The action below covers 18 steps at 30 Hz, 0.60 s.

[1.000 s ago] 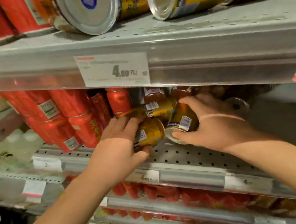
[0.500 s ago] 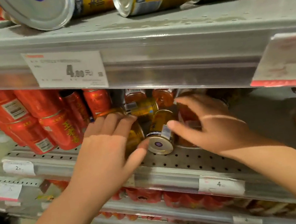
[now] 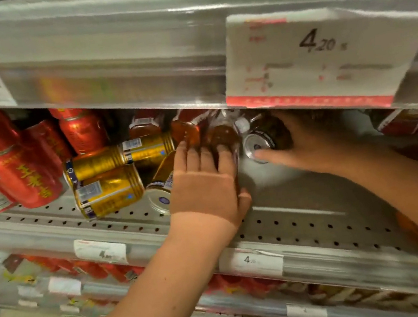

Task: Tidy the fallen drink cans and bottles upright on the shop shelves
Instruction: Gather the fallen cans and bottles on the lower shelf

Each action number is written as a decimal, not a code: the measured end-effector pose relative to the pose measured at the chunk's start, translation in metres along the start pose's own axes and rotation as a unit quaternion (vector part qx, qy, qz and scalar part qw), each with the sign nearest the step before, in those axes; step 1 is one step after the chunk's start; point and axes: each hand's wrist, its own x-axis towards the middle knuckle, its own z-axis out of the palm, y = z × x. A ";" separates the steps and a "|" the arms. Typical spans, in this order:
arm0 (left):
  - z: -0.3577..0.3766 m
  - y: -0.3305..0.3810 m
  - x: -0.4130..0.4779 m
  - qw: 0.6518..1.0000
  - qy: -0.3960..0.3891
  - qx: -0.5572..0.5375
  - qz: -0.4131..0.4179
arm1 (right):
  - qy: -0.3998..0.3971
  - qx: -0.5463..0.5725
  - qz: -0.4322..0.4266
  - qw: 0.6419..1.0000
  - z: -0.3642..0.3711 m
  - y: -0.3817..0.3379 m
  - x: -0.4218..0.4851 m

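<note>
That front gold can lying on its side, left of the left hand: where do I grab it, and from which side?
Take the front gold can round the middle of its ribbed body, from the open shelf front, fingers over the top, thumb on the near face. It lies sideways with its ends left and right, and a second gold can sits right behind it, so lift gently.
</note>
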 end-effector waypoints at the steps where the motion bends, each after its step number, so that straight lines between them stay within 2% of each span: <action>1: 0.000 0.001 -0.002 1.000 0.001 -0.003 0.000 | -0.004 0.017 0.003 1.000 0.003 0.000 0.001; 6: 0.001 -0.001 -0.018 0.999 0.006 -0.047 -0.012 | -0.013 0.054 0.085 0.995 0.010 0.010 0.004; 8: 0.004 -0.002 -0.024 0.998 0.005 -0.070 0.001 | -0.003 0.051 0.091 0.995 0.007 0.013 -0.002; 10: 0.008 -0.001 -0.028 0.991 0.011 -0.131 0.022 | 0.015 0.038 0.106 0.994 -0.002 0.018 -0.011; 12: 0.008 0.004 -0.034 0.973 0.007 -0.230 0.029 | 0.042 0.047 0.122 0.991 -0.019 0.023 -0.021; 15: 0.009 0.018 -0.039 0.916 -0.004 -0.400 0.010 | 0.074 0.084 0.108 0.988 -0.051 0.029 -0.037; 18: 0.012 0.040 -0.024 0.893 -0.026 -0.449 0.019 | 0.067 0.072 0.148 0.984 -0.077 0.042 -0.051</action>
